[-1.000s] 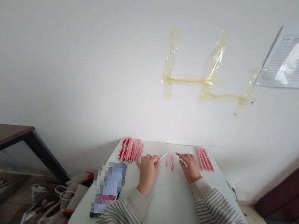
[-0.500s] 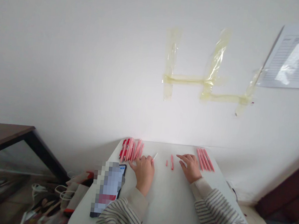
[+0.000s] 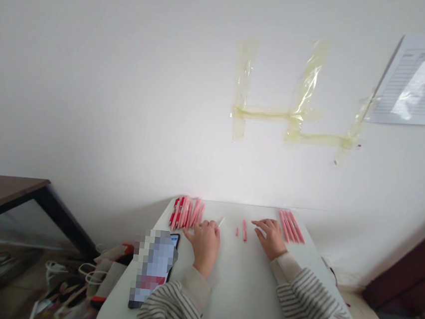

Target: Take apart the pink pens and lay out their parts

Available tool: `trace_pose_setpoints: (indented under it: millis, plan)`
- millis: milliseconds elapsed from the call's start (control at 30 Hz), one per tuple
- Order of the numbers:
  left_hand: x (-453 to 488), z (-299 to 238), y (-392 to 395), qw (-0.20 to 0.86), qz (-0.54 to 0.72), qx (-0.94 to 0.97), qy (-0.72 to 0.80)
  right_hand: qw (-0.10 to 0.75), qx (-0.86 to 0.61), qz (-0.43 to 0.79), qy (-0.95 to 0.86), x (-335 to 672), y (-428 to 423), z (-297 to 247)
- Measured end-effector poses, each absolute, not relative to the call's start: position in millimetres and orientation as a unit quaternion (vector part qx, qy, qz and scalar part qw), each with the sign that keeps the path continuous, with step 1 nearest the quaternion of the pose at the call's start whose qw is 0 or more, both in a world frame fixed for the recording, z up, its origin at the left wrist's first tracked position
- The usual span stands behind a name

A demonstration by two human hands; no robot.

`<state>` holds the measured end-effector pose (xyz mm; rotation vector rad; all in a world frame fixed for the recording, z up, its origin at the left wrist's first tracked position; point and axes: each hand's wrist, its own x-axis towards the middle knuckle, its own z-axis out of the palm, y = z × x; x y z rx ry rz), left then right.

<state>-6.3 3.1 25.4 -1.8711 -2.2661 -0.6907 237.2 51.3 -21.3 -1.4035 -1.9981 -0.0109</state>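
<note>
My left hand rests palm down on the white table, its fingers apart and slightly curled. A thin white stick, like a pen refill, shows at its fingertips; its lower end is hidden by the hand. My right hand lies on the table with its fingers loosely spread and nothing in them. Between the hands are a short pink piece and a longer pink pen part. Just beyond my left hand lies a group of pink and red pens. Several pink pens lie right of my right hand.
A phone with a pixelated screen lies at the table's left edge. The white wall, with yellowed tape and a lined paper, stands behind. Bags and cables are on the left, below a dark-framed brown table.
</note>
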Motion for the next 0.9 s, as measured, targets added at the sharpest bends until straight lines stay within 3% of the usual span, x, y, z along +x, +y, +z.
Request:
trace_pose_setpoints:
  millis: [900]
  plan:
    - [-6.4,23.0,4.7,0.082,-0.225,-0.611,-0.755,0.357,-0.540,-0.007,-0.762,236.3,50.6,-20.2]
